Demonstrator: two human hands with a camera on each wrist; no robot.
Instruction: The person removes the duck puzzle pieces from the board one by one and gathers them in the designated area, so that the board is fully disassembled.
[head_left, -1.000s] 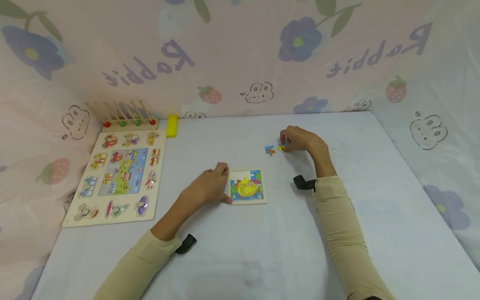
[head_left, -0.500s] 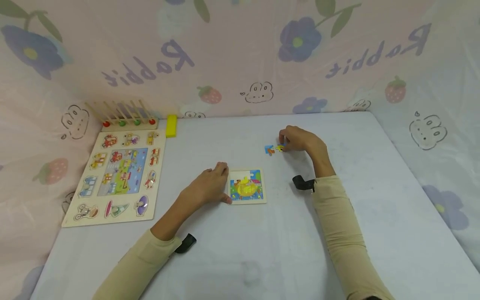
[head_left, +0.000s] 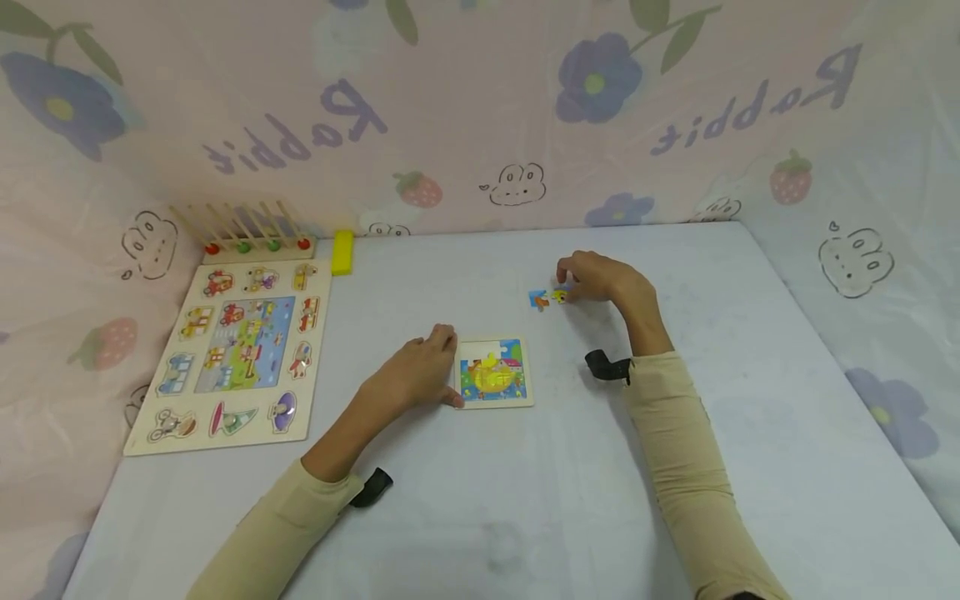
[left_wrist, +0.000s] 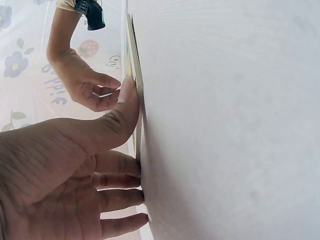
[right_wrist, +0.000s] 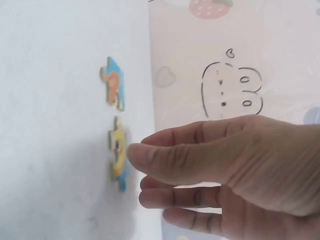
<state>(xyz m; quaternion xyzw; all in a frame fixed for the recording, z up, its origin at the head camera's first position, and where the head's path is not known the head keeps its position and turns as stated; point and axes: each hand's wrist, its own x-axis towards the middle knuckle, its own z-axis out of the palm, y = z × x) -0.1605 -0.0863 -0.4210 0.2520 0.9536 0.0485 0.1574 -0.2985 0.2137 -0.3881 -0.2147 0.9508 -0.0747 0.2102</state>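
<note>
Left hand [head_left: 412,371] spread against puzzle tray [head_left: 497,405], right hand [head_left: 597,278] arched at yellow piece [right_wrist: 119,142]

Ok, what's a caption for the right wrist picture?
Right hand near a yellow-and-blue puzzle piece, an orange-and-blue piece beside it.

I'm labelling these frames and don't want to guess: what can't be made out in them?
- Head view: the far end of the yellow puzzle piece, behind the right hand.
- Right wrist view: whether the thumb touches that piece; blur hides any contact.
- Left wrist view: the puzzle tray's picture, seen nearly edge-on.
- Head view: the rest of the left sleeve, cut off by the bottom edge.
</note>
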